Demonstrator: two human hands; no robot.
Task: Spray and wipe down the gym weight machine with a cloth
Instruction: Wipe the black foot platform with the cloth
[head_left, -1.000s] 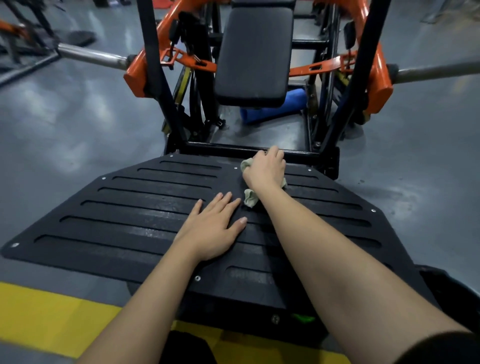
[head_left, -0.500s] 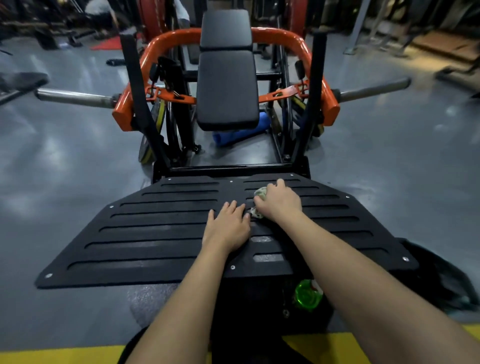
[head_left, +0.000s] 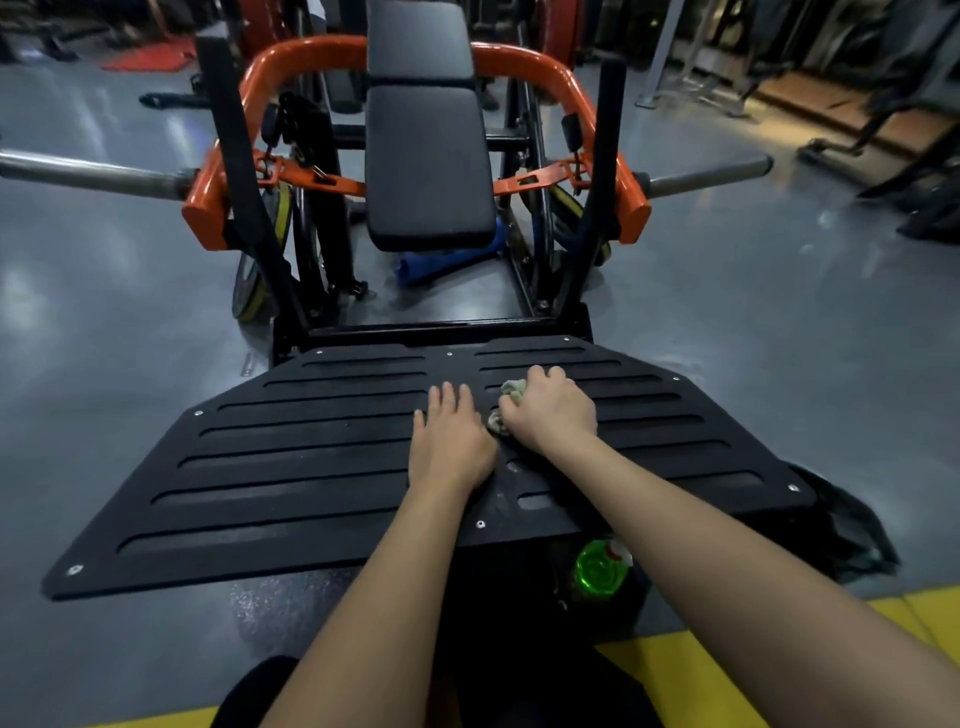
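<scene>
The weight machine has a wide black ribbed foot plate (head_left: 291, 467) in front of me and a black padded seat (head_left: 428, 156) inside an orange frame (head_left: 597, 93) beyond it. My right hand (head_left: 553, 408) grips a crumpled pale green cloth (head_left: 511, 389) and presses it on the plate right of centre. My left hand (head_left: 449, 441) lies flat on the plate beside it, fingers straight. A green spray bottle (head_left: 600, 566) sits on the floor under the plate's near edge, partly hidden by my right forearm.
Steel bars (head_left: 93, 176) stick out left and right of the orange frame. A blue roll (head_left: 441, 265) lies under the seat. A black bag (head_left: 852, 525) lies at the plate's right corner. Grey floor surrounds the machine; a yellow strip (head_left: 924, 618) runs near me.
My right hand has drawn the cloth back from the plate's far edge toward the middle, beside my left hand. The view has pulled back and risen, showing more of the machine.
</scene>
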